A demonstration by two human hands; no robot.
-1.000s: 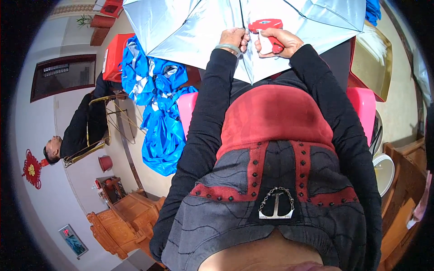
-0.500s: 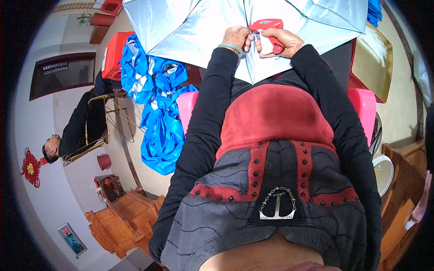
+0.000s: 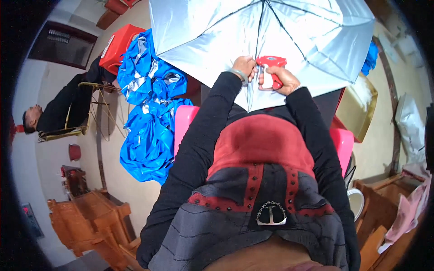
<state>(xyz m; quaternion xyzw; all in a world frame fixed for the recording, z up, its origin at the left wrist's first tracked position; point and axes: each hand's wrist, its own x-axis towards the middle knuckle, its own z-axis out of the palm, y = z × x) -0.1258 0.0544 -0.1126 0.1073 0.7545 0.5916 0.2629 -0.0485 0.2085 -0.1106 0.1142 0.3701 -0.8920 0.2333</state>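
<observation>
An open umbrella with a silvery inner side and dark ribs spreads before me, its near corner pointing toward my lap. My right hand is wrapped round a red and white hand-held tool, whose red head sits close to a rib. Just left of the tool, my left hand has its fingers closed at the same rib and cloth; exactly what they pinch is too small to make out. The two hands are nearly touching.
Crumpled blue cloth with silver lining is heaped at my left, beside a red plastic stool. A yellowish tray holds white strips at the right. Another person sits at far left; wooden furniture stands behind.
The whole view has shifted, so the umbrella and both hands appear lower and more of the ribs shows. My right hand still grips the tool, and my left stays beside it.
</observation>
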